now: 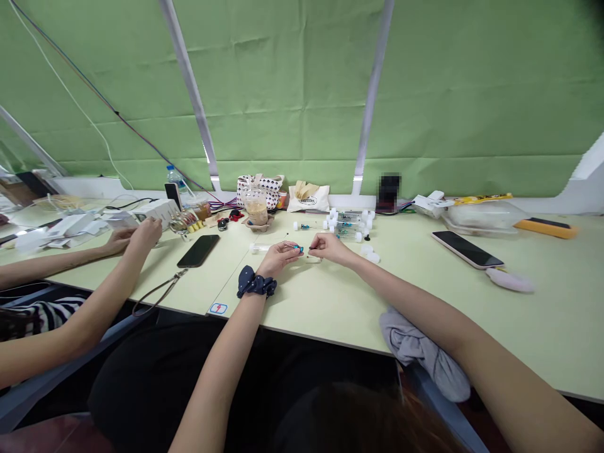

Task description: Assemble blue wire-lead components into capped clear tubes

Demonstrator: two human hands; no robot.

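Note:
My left hand, with a dark dotted scrunchie at its wrist, pinches a thin clear piece with a bright blue end. Just to its right, my right hand has thumb and fingers pressed together; what they hold is too small to make out. A small pale piece lies on the table below the fingertips. Beside my left hand rests a clear tube with a white cap. Beyond my right hand lies a pile of clear tubes with blue parts inside and white caps. Loose white caps sit near my right wrist.
Left, a co-worker's hands work beside white boxes and a black phone. Behind stand a plastic drink cup and a white pouch. Another phone lies right. Grey cloth hangs at the table's front edge.

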